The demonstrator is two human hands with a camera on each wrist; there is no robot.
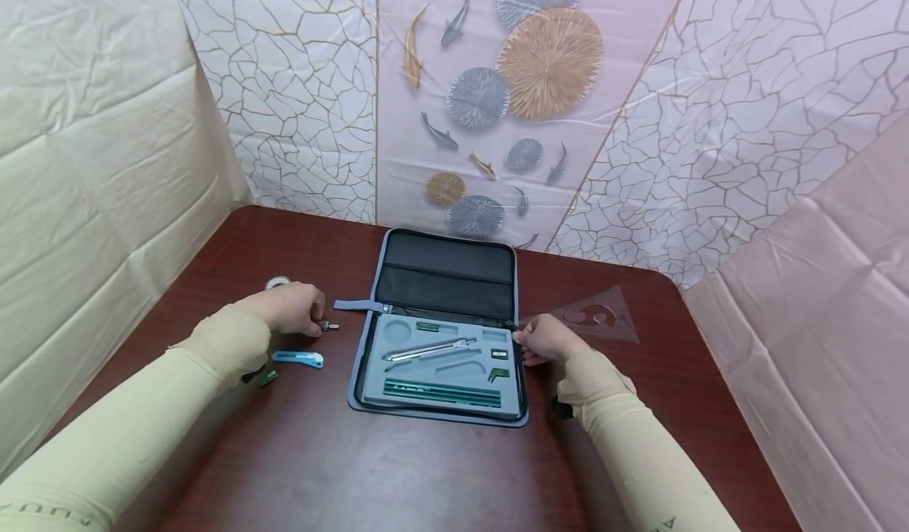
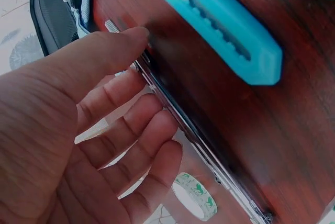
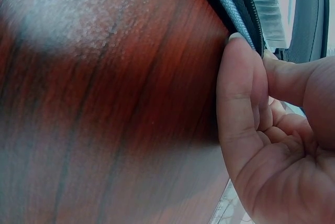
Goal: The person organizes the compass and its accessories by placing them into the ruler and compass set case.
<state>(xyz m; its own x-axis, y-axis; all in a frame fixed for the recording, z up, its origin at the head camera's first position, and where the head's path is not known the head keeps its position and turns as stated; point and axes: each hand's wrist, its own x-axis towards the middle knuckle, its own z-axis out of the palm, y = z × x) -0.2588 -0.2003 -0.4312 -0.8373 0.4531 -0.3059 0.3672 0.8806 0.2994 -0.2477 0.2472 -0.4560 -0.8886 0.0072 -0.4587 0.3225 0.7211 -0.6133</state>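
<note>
My left hand (image 1: 294, 309) is over the table left of the case. Its thumb and forefinger pinch a slim silver metal compass (image 2: 193, 135) near its knurled end; the other fingers curl loosely beside it. A zippered drawing case (image 1: 443, 420) lies unfolded, its dark lid (image 1: 443, 275) laid back. Its grey tray (image 1: 376, 374) carries another silver compass (image 1: 426, 350), green pencils (image 1: 440, 394), a small sharpener (image 1: 499, 354) and green pieces (image 1: 499, 374). My right hand (image 1: 547, 339) pinches the zippered edge (image 3: 225, 4) of the case between thumb and forefinger.
A blue utility knife (image 1: 298, 357) lies near my left wrist, beside a small green item (image 1: 267, 377). Behind the left hand is a roll of patterned tape (image 2: 196, 195). Right of the case lies a clear set square (image 1: 614, 319). Fabric walls (image 1: 305, 82) surround the table.
</note>
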